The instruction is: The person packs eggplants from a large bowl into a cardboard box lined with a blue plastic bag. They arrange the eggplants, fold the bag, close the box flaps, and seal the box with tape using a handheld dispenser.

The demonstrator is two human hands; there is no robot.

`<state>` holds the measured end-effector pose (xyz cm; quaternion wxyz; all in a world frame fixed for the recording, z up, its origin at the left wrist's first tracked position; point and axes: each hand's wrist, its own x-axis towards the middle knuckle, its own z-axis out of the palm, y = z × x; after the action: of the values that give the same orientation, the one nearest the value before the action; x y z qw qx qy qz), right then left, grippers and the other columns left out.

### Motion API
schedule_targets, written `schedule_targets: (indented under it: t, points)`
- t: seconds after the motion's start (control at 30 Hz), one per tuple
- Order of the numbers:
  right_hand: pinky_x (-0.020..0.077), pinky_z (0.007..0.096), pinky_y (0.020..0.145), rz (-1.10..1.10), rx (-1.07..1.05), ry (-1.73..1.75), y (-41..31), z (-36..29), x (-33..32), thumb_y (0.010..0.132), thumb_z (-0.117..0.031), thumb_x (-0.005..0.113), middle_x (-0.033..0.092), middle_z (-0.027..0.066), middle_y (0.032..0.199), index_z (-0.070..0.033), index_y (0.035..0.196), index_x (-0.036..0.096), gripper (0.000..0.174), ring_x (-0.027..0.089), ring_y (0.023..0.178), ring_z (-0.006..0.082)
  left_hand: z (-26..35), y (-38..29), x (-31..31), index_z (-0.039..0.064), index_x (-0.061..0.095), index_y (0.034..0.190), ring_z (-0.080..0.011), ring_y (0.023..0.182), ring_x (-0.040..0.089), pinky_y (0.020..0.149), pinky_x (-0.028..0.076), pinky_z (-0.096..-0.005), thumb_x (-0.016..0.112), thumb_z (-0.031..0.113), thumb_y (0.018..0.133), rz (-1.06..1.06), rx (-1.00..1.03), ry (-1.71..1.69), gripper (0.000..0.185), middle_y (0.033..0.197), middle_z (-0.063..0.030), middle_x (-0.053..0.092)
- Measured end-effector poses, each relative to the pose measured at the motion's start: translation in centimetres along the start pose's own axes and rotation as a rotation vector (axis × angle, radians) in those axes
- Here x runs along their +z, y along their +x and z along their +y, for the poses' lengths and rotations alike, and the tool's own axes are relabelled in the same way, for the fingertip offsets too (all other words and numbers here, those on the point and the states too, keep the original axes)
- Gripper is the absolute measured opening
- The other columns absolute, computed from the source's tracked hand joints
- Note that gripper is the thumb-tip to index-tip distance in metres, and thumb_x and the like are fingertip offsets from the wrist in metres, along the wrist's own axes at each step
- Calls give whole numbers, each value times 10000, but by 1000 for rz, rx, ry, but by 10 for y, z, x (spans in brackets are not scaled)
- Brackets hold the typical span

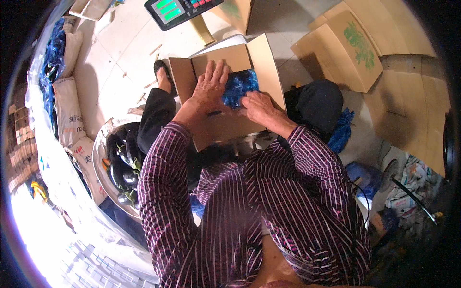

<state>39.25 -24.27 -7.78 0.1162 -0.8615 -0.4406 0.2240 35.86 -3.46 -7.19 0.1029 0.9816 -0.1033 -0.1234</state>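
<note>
Between my knees stands a cardboard box (pixel 223 133) with its flaps raised, on what looks like the platform (pixel 225 43) of a scale. Blue plastic film (pixel 239 86) shows inside the box. My left hand (pixel 212 84) reaches into the box with its fingers extended and apart, at the left edge of the film. On the other side, my right hand (pixel 261 106) has its fingers curled at the lower right edge of the film. Whether those fingers pinch the film cannot be made out. What lies beneath the film is hidden.
A round basin (pixel 104 176) of eggplants (pixel 124 158) sits to my left. Beyond the box rises the scale's lit display (pixel 169 10). More cardboard boxes (pixel 338 54) stand at the right. Filled sacks (pixel 68 111) line the left, and blue plastic (pixel 340 131) lies by my right knee.
</note>
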Motion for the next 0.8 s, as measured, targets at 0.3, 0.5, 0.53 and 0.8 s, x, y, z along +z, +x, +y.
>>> schedule_targets:
  t: [0.3, 0.5, 0.53, 0.8]
  points:
    - [400, 476, 1063, 677, 238, 91, -38, 17, -44, 765, -208, 817, 486, 234, 1396, 11, 1392, 456, 755, 487, 1275, 383, 15, 0, 1, -40, 241, 1521, -476, 1452, 249, 1112, 392, -504, 925, 584, 438, 5, -39, 126, 1425, 1586, -228, 230]
    - [279, 460, 1201, 241, 174, 582, -46, -10, -24, 788, -405, 803, 308, 322, 1549, 74, 1533, 205, 1069, 321, 1448, 426, 17, 2, 3, -50, 240, 1528, -495, 1447, 244, 1106, 401, -494, 898, 633, 473, -83, -74, 235, 1419, 1596, -232, 192]
    - [263, 477, 1205, 223, 156, 458, -44, -12, -12, 756, -425, 828, 260, 312, 1574, 85, 1530, 203, 1118, 279, 1465, 435, 18, 4, 3, -50, 246, 1527, -500, 1447, 241, 1104, 402, -497, 905, 616, 474, -73, -66, 222, 1409, 1595, -234, 193]
    - [297, 513, 1151, 96, -147, 9, -44, -17, 9, 644, -491, 850, 174, 257, 1613, 149, 1362, 461, 1037, 148, 1510, 400, 7, 0, 20, -28, 290, 1519, -503, 1451, 230, 1093, 403, -540, 941, 435, 516, -10, -65, 78, 1282, 1595, -241, 188]
